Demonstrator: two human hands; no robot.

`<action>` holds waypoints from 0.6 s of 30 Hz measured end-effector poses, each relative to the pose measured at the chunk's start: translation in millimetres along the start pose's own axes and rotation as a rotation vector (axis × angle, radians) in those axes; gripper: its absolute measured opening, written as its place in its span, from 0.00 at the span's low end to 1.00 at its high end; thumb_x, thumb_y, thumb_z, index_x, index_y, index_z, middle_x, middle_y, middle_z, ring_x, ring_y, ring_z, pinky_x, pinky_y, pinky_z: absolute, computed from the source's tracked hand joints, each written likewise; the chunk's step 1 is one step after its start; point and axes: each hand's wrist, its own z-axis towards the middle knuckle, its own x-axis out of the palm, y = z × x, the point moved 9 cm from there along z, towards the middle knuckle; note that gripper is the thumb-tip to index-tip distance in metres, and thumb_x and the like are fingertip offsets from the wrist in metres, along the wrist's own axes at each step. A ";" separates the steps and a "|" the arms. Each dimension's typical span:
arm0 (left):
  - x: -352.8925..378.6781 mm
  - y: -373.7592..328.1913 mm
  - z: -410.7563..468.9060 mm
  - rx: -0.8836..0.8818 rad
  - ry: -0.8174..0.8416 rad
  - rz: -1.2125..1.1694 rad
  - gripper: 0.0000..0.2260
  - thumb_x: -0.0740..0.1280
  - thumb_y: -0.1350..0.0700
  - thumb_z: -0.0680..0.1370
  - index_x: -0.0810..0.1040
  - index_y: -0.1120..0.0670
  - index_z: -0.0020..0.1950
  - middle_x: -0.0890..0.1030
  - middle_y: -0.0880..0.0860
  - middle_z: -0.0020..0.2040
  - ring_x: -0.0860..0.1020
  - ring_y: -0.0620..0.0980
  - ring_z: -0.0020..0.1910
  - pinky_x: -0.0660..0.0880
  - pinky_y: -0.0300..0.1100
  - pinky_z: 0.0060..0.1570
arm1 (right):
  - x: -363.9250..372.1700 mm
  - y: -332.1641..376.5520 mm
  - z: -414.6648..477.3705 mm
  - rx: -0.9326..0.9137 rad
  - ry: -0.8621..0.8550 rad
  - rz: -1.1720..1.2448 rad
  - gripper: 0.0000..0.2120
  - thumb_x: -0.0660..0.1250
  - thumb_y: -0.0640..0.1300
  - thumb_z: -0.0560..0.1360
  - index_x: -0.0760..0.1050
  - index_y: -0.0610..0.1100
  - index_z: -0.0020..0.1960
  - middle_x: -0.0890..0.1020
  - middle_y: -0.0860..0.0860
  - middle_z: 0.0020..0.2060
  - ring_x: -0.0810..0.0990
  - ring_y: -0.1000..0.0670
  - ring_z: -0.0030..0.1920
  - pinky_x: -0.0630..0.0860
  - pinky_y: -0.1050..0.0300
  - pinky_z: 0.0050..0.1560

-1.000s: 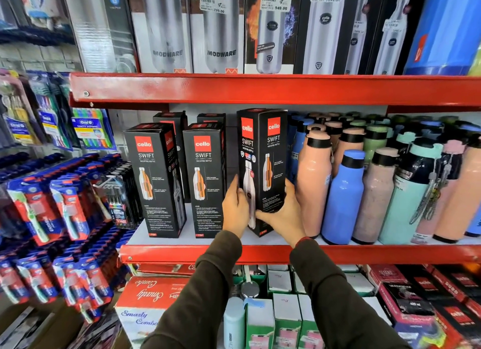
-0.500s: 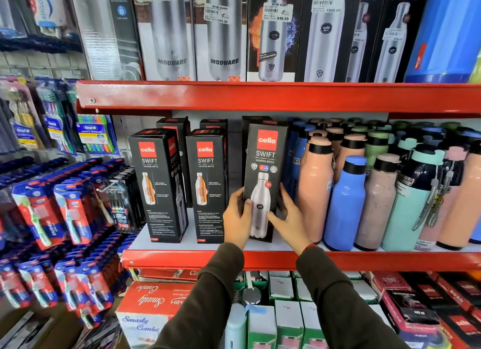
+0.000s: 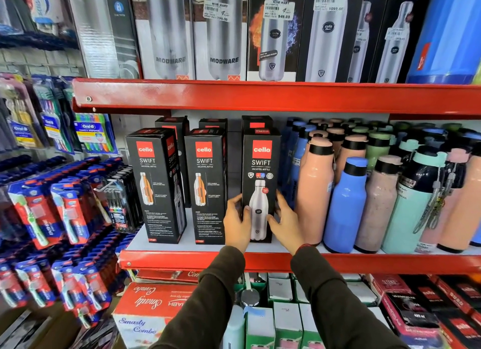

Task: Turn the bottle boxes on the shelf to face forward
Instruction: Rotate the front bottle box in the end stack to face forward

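Note:
Three black Cello Swift bottle boxes stand in a row on the middle red shelf (image 3: 203, 260). The right box (image 3: 261, 166) shows its front face with a silver bottle picture, and stands upright. My left hand (image 3: 236, 225) holds its lower left edge and my right hand (image 3: 285, 221) holds its lower right edge. The middle box (image 3: 205, 184) and the left box (image 3: 156, 184) show a side panel with an orange cutaway bottle and small text. More black boxes (image 3: 256, 123) stand behind them.
Loose pink, blue and mint bottles (image 3: 346, 205) crowd the shelf right of the boxes, with the pink bottle (image 3: 315, 190) close to my right hand. Toothbrush packs (image 3: 65, 208) hang at left. Taller flask boxes (image 3: 223, 36) fill the shelf above; cartons sit below.
The right box was turned from corner-on to front face forward and set down upright on the shelf. Both hands stayed on its lower edges.

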 end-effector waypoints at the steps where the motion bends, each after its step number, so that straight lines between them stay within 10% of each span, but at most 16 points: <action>1: -0.2 0.2 -0.2 0.004 -0.003 0.004 0.13 0.63 0.62 0.81 0.71 0.53 0.65 0.80 0.52 0.60 0.78 0.45 0.58 0.71 0.20 0.50 | 1.1 -1.3 0.9 0.005 0.000 -0.001 0.37 0.64 0.31 0.76 0.53 0.51 0.79 0.70 0.47 0.74 0.67 0.48 0.74 0.65 0.45 0.75; 18: 1.3 0.0 -1.3 -0.038 -0.012 0.018 0.14 0.63 0.61 0.81 0.70 0.56 0.67 0.79 0.57 0.64 0.78 0.52 0.63 0.74 0.47 0.65 | -9.2 -7.2 -7.8 0.001 -0.168 0.047 0.28 0.68 0.32 0.75 0.68 0.45 0.73 0.76 0.46 0.67 0.74 0.51 0.66 0.72 0.53 0.68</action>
